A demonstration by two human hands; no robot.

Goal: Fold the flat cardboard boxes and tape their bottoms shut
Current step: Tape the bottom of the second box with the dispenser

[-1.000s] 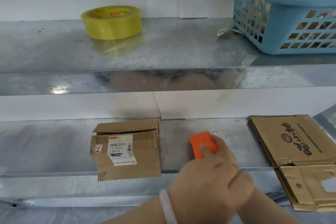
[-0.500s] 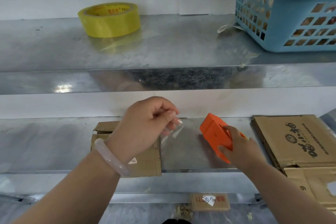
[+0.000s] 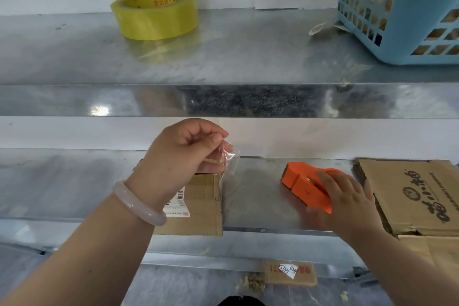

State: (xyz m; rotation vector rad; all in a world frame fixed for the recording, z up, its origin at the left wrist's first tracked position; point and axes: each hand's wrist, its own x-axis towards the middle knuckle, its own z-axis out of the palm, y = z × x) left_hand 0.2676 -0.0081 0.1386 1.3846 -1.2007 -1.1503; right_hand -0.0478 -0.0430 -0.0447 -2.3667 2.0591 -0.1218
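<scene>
Partly hidden: box (image 3: 203, 206) behind left hand (image 3: 178, 154) pinching tape (image 3: 229, 159).

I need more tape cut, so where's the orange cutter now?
Head view: the orange cutter sits on the lower shelf, right of centre, under the right hand, beside the flat cardboard.

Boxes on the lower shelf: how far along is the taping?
Done: one small box looks folded. In hand: the left hand pinches a clear tape strip; the right hand holds the orange cutter. Left: sticking that strip on, then the flat boxes on the right.
</scene>
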